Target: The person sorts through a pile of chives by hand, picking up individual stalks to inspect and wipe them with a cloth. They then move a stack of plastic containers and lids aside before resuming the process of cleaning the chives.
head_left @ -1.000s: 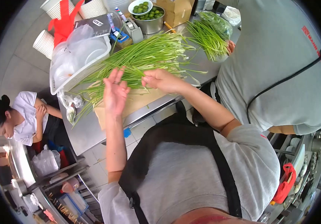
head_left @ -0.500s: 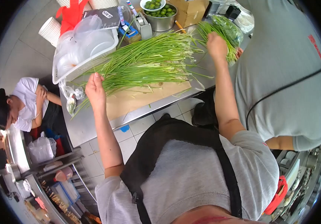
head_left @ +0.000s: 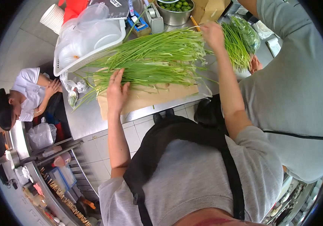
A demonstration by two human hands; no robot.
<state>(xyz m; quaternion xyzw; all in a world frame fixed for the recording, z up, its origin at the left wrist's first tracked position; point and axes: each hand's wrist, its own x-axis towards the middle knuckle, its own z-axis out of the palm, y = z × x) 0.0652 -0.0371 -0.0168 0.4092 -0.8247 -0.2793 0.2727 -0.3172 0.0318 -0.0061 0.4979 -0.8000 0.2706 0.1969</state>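
Long green stalks with pale ends [head_left: 154, 52] lie spread across brown paper [head_left: 150, 98] on a metal table [head_left: 82, 122]. At the lower left edge of the stalks is my left hand [head_left: 117, 90], fingers apart and touching them. My right hand [head_left: 213, 34] hangs over the upper right end of the pile, near the pale tips; its fingers are bent and partly hidden, so whether it holds anything is unclear. Right of it, a second bunch of green stalks [head_left: 236, 49] lies beside a bagged leafy bundle [head_left: 247, 34].
A white basket of clear lids [head_left: 90, 58] stands at the left. Behind are a tape dispenser [head_left: 154, 19], a metal bowl of green fruit [head_left: 174, 15] and a cardboard box [head_left: 210, 9]. One person [head_left: 289, 90] stands close at the right, another [head_left: 29, 94] at the far left.
My left hand has moved right and opened onto the stalks. My right hand has shifted from the right bunch to the pile's end. The neighbouring person has leaned in, an arm now raised.
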